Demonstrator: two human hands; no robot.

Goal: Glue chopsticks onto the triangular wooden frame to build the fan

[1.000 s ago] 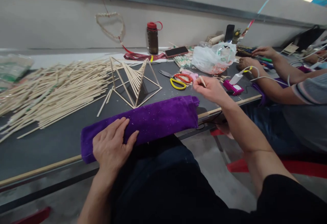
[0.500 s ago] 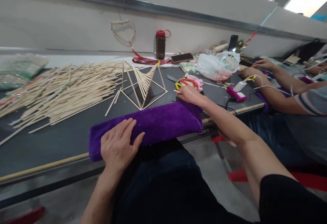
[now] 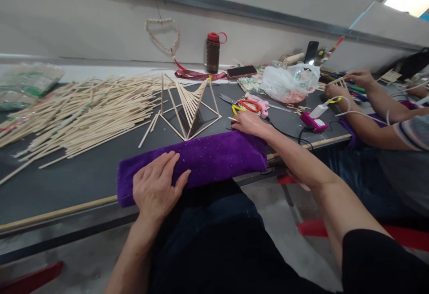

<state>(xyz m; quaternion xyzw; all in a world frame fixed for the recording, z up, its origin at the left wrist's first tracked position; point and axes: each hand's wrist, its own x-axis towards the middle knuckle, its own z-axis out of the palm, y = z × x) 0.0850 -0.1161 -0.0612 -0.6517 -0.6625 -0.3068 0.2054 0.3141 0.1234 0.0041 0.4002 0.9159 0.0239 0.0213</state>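
Observation:
My left hand [image 3: 157, 180] lies flat, fingers out, on a folded purple cloth [image 3: 214, 157] at the table's front edge. My right hand [image 3: 250, 123] is closed at the cloth's far right end, and the tip of a thin wooden stick [image 3: 232, 119] pokes out from its fingers. Just beyond that hand are scissors with red and yellow handles [image 3: 250, 106] and a pink glue gun [image 3: 263, 105]. A frame of glued wooden sticks [image 3: 191, 106] with a fanned, twisted surface stands behind the cloth.
Loose wooden sticks [image 3: 97, 115] cover the table's left side. A dark bottle with a red cap [image 3: 212, 55], a phone [image 3: 241, 71] and a white plastic bag [image 3: 290, 81] line the back. On the right, a co-worker's hands [image 3: 348, 88] handle sticks beside a magenta power adapter [image 3: 314, 123].
The view has shifted slightly. My hands stay in place on the cloth and the stick. The co-worker's hands have risen, with a small stick piece now showing between them.

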